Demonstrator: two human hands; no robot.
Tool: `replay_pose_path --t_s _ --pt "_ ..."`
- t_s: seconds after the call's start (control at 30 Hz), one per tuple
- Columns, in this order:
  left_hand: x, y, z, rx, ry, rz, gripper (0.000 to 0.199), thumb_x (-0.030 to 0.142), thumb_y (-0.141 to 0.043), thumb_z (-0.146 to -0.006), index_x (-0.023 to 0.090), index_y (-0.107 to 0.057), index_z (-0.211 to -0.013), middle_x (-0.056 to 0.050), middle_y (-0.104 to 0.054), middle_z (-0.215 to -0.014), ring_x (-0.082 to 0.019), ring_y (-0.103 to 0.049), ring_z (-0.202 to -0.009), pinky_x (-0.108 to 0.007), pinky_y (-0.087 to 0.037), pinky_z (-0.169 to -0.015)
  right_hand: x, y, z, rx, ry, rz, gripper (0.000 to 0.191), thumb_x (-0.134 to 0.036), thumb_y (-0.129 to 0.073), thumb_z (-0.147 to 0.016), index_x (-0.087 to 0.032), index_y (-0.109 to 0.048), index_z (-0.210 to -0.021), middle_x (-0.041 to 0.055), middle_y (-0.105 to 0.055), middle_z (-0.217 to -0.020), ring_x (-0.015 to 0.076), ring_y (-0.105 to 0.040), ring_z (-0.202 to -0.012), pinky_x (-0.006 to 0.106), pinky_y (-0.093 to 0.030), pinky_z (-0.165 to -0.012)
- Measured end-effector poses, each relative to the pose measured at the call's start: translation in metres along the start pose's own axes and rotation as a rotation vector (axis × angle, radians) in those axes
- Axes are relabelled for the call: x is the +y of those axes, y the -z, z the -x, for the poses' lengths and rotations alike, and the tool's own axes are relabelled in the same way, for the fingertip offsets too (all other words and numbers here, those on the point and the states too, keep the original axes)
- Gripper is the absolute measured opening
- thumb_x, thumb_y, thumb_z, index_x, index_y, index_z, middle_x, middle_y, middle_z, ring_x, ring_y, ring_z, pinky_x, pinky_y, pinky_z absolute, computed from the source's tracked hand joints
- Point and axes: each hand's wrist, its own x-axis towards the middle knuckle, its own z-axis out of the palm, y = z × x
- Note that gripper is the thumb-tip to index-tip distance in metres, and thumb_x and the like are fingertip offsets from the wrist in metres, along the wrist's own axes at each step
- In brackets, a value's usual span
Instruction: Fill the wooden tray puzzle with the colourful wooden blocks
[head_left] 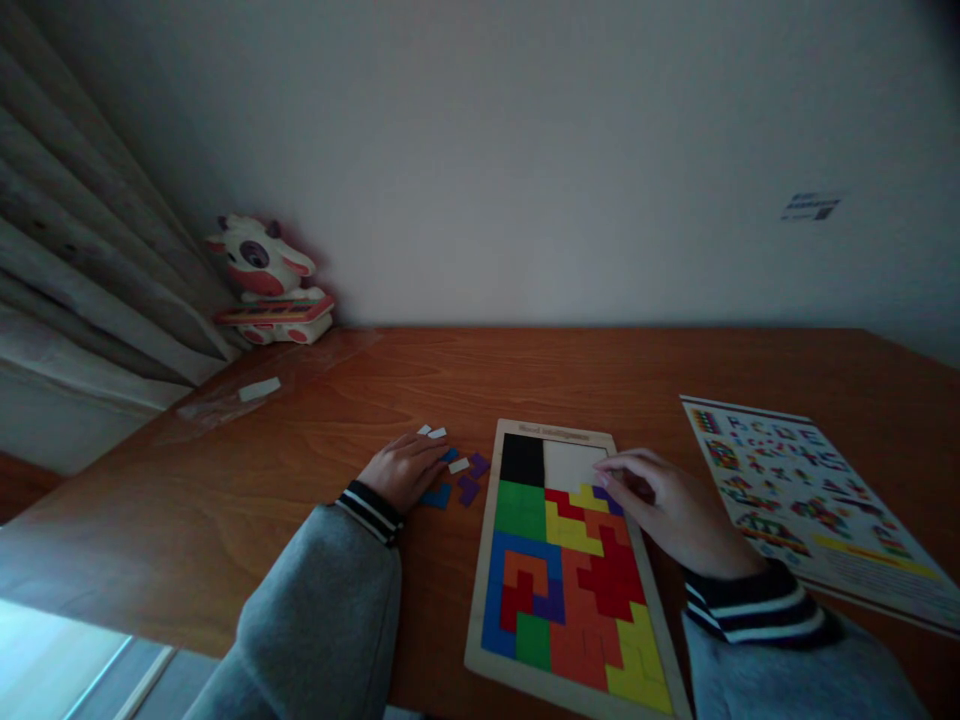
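A wooden puzzle board (pixel 557 432) lies on the table, filled for the most part with flat coloured pieces. White base shows in its upper right area. My right hand (pixel 667 505) is over the board's right edge, thumb and fingertips pinched together; whatever may be between them is hidden. Right under these fingers is a purple piece (pixel 611 503) in the board. My left hand (pixel 405 470) lies flat on the table, fingers stretched out among loose pieces. Close to it are a blue piece (pixel 436 496), purple pieces (pixel 469 489) and small white pieces (pixel 459 465).
A printed picture sheet (pixel 814 490) lies right of the board. At the back left stands a toy cow with a keyboard (pixel 274 285), beside a curtain (pixel 82 220). Clear plastic wrapping with a white label (pixel 259 389) lies near the left table edge. A wall rises behind the table.
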Motion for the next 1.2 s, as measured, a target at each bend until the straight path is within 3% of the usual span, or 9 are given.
replay_pose_path --t_s 0.2,0.43,0.53,0.67,0.73,0.83,0.97,1.1,1.2 --pt "0.006 0.002 -0.003 0.073 0.006 -0.086 0.028 0.025 -0.044 -0.098 0.015 -0.062 -0.116 -0.009 -0.073 -0.109 -0.021 -0.071 -0.095 -0.034 -0.06 -0.083 -0.004 0.002 0.0 0.022 -0.014 0.005 0.029 -0.045 -0.048 -0.093 -0.023 -0.068 -0.096 0.0071 -0.066 -0.1 0.0209 -0.064 -0.087 0.037 -0.052 -0.078" --pt "0.013 0.008 -0.009 0.2 0.15 0.017 0.026 0.023 -0.049 -0.093 0.02 -0.069 -0.109 -0.008 -0.073 -0.104 -0.021 -0.07 -0.096 -0.036 -0.058 -0.086 -0.015 0.004 0.0 0.08 -0.006 -0.023 0.029 -0.044 -0.049 -0.091 -0.023 -0.068 -0.097 0.0065 -0.067 -0.096 0.0205 -0.065 -0.083 0.035 -0.052 -0.074" --pt "0.032 0.013 -0.02 0.277 0.287 0.221 0.02 0.028 -0.057 -0.09 0.02 -0.073 -0.099 -0.007 -0.073 -0.096 -0.019 -0.07 -0.086 -0.032 -0.059 -0.078 -0.028 0.002 0.0 0.039 0.024 -0.086 0.027 -0.042 -0.049 -0.092 -0.022 -0.067 -0.098 0.0055 -0.068 -0.094 0.0186 -0.065 -0.081 0.034 -0.052 -0.073" --pt "0.065 0.008 -0.035 0.171 0.536 0.813 0.024 0.034 -0.065 -0.085 0.016 -0.07 -0.099 -0.007 -0.075 -0.088 -0.017 -0.072 -0.076 -0.027 -0.06 -0.068 -0.049 -0.007 0.001 -0.028 0.075 -0.188 0.023 -0.039 -0.052 -0.092 -0.023 -0.065 -0.102 0.0036 -0.07 -0.095 0.0167 -0.065 -0.083 0.032 -0.053 -0.076" --pt "0.08 0.003 -0.041 0.12 0.563 1.053 0.028 0.037 -0.07 -0.082 0.013 -0.068 -0.096 -0.008 -0.075 -0.089 -0.018 -0.072 -0.078 -0.028 -0.06 -0.07 -0.06 -0.013 0.002 -0.055 0.111 -0.241 0.022 -0.038 -0.056 -0.091 -0.024 -0.064 -0.107 0.0028 -0.07 -0.097 0.0163 -0.066 -0.087 0.032 -0.052 -0.081" --pt "0.096 -0.003 -0.047 0.094 0.549 1.201 0.031 0.04 -0.073 -0.079 0.012 -0.067 -0.092 -0.009 -0.075 -0.088 -0.018 -0.072 -0.078 -0.028 -0.059 -0.072 -0.07 -0.02 0.002 -0.083 0.14 -0.307 0.02 -0.036 -0.058 -0.091 -0.025 -0.064 -0.107 0.0011 -0.071 -0.098 0.0153 -0.066 -0.089 0.031 -0.052 -0.081" --pt "0.103 -0.003 -0.048 0.078 0.481 1.031 0.026 0.039 -0.067 -0.085 0.014 -0.068 -0.095 -0.008 -0.075 -0.087 -0.018 -0.071 -0.076 -0.028 -0.058 -0.069 -0.066 -0.022 -0.001 -0.05 0.115 -0.337 0.018 -0.037 -0.057 -0.091 -0.025 -0.066 -0.101 0.001 -0.072 -0.095 0.016 -0.068 -0.086 0.031 -0.054 -0.078" --pt "0.093 -0.004 -0.039 0.108 0.196 0.489 0.02 0.031 -0.06 -0.09 0.017 -0.069 -0.102 -0.009 -0.073 -0.101 -0.024 -0.068 -0.092 -0.04 -0.056 -0.083 -0.043 -0.018 -0.007 0.075 0.02 -0.266 0.023 -0.035 -0.055 -0.089 -0.023 -0.065 -0.106 0.0057 -0.073 -0.103 0.0201 -0.069 -0.091 0.035 -0.055 -0.077" --pt "0.085 -0.01 -0.032 0.067 0.039 0.281 0.023 0.029 -0.056 -0.091 0.019 -0.067 -0.108 -0.01 -0.07 -0.113 -0.027 -0.065 -0.101 -0.045 -0.055 -0.086 -0.03 -0.018 -0.01 0.08 -0.012 -0.158 0.023 -0.033 -0.051 -0.091 -0.022 -0.068 -0.099 0.0072 -0.074 -0.098 0.0217 -0.069 -0.087 0.038 -0.055 -0.078"
